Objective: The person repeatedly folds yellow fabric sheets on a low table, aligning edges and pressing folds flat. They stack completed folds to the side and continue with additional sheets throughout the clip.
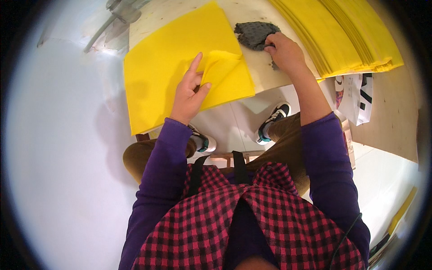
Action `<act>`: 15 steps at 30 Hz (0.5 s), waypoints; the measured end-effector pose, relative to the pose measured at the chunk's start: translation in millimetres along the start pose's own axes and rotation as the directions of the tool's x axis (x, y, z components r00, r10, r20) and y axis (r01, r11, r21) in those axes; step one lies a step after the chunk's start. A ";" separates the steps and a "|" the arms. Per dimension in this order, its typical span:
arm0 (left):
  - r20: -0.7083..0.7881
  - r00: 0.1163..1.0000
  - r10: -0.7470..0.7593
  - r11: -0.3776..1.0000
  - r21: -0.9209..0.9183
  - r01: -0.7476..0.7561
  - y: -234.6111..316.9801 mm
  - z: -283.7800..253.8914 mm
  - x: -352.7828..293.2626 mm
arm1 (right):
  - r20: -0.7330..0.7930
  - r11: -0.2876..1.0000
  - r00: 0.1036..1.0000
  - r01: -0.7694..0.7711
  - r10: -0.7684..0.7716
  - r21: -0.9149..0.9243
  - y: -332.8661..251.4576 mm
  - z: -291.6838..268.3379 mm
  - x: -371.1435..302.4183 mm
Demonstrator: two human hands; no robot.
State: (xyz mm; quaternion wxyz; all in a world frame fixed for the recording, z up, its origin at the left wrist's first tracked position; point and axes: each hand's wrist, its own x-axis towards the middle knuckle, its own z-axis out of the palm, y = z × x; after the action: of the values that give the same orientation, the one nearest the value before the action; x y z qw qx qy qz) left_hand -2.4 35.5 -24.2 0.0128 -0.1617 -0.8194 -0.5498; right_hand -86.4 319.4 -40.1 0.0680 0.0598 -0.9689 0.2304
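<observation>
A stack of yellow cloth-like sheets (pixel 157 76) lies on the pale wooden table. My left hand (pixel 189 96) rests on its near part, index finger stretched and thumb apart, the other fingers partly bent. Beside those fingers the top sheet's right portion (pixel 222 72) is lifted into a loose fold. To the right of the stack sits a flat dark grey lump (pixel 255 36), dimpled on top and ragged at the edges. My right hand (pixel 286 54) is closed in a pinch at its right edge. A small dark bit (pixel 274 65) shows under that hand.
Thick piles of folded yellow sheets (pixel 333 40) fill the table's right side. A white printed bag (pixel 360 99) hangs or stands below them, beside a wooden panel (pixel 387 121). My knees and shoes are under the near table edge (pixel 270 89). Metal equipment (pixel 123 11) is at the far left.
</observation>
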 end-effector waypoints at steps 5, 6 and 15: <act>0.015 1.000 -0.007 0.998 -0.058 0.008 -2.3 0.1 2.7 | -0.047 0.999 0.998 -0.048 0.047 -0.012 -2.7 3.1 7.1; 0.010 1.000 -0.009 0.998 -0.061 0.009 -2.8 0.2 3.3 | -0.055 0.998 0.997 -0.060 0.061 0.022 -4.0 1.9 6.9; 0.022 0.999 -0.029 1.000 -0.006 0.029 0.3 -3.1 1.1 | -0.027 0.698 0.982 0.154 -0.189 0.699 -21.6 -9.6 -19.1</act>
State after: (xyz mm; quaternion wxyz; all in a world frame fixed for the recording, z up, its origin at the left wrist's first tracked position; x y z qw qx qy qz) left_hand -3.9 33.1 -22.5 -0.0047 -0.1562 -0.8199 -0.5508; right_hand -63.5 306.2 -25.2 0.0386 0.1764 -0.8016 0.5699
